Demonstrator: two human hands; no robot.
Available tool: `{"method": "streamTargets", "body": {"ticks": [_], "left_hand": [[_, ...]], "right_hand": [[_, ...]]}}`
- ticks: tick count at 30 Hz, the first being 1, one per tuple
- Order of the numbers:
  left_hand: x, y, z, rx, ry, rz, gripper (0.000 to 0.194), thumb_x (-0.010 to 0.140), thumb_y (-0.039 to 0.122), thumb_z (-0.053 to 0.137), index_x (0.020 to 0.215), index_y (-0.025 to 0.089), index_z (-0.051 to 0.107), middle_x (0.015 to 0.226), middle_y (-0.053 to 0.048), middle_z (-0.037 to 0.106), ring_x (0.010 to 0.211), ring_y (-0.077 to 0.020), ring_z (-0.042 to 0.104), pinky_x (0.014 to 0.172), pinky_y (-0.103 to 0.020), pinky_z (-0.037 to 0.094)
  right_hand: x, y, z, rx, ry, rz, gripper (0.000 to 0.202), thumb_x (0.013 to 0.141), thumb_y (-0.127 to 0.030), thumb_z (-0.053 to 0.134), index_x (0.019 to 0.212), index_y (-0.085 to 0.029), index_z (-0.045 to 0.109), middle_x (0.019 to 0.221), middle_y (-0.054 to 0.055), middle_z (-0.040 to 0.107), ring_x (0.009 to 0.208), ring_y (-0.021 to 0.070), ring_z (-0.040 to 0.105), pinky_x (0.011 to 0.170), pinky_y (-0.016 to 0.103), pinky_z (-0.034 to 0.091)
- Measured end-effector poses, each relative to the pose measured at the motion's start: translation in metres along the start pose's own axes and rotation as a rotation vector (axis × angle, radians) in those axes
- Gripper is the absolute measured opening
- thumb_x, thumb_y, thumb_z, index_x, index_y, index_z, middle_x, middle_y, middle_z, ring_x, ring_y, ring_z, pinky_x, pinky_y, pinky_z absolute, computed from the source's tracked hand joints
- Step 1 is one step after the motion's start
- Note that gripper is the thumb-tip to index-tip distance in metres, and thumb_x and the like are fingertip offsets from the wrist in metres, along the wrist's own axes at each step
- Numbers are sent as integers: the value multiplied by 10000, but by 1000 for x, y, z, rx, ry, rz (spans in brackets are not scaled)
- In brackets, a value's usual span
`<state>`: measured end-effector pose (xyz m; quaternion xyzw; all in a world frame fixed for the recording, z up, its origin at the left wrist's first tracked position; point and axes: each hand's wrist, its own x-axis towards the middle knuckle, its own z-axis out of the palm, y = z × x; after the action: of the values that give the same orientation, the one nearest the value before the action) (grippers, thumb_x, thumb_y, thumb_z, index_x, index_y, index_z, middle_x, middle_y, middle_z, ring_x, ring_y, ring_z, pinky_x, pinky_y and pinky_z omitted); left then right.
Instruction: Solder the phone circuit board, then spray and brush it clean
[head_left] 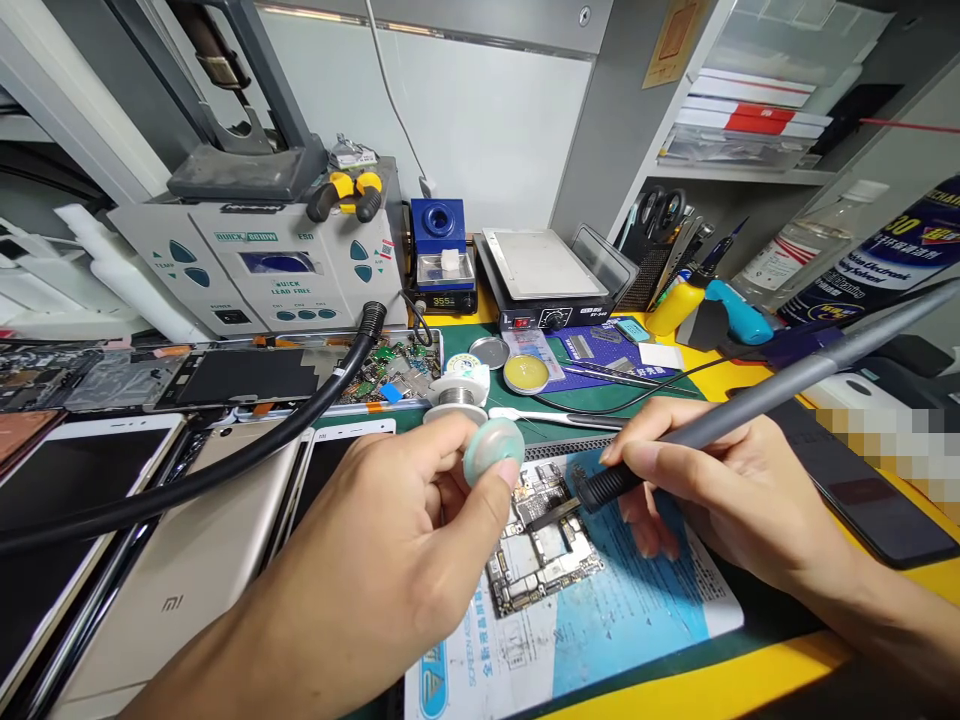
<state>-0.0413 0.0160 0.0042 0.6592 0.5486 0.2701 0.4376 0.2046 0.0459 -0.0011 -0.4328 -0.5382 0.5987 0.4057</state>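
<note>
My left hand [420, 530] pinches a small round pale green spool [493, 450] between thumb and fingers, above the upper left corner of a circuit board. My right hand [705, 480] grips a soldering iron [757, 395] by its black ribbed front part. The iron's metal tip points left and down, over or on the upper part of the circuit board [547, 560]; whether it touches is unclear. Under the board lies a blue and white printed sheet [637, 600]. Any wire leading from the spool to the tip is too fine to make out.
Several phones [180, 560] lie at the left, crossed by a thick black hose [300, 440]. A solder spool [455, 398], an open tin of yellow paste [526, 374] and tweezers [622, 374] sit behind the board. Farther back are a grey hot-air station [285, 290] and a heating plate [544, 265].
</note>
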Motion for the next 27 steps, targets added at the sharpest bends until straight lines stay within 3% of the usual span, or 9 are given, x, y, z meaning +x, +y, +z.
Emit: {"method": "streamTargets", "body": {"ticks": [13,21,27], "left_hand": [[0,0,0,6,-1,-6,417,998,540,518,729,232,441,620,36,532,572,-126,549,446,-249,295],[0,0,-1,-26,-8,-7,425,1000,537,518,719,230,428,641,24,604,534,-112,510,428,-247,270],[3,2,-2,-63,15,25,378,991,497,549,735,222,512,607,23,603,521,-108,535,420,-202,338]], "right_hand": [[4,-2,0,41,-24,-5,133,852,-285,771,749,-201,775,484,10,666,346,156,611,335,205,486],[2,0,-1,15,-35,0,159,877,-317,763,770,-199,761,511,11,669,385,166,635,347,215,494],[8,-2,0,114,91,46,133,781,-285,782,695,-204,719,519,11,663,340,175,607,285,230,454]]}}
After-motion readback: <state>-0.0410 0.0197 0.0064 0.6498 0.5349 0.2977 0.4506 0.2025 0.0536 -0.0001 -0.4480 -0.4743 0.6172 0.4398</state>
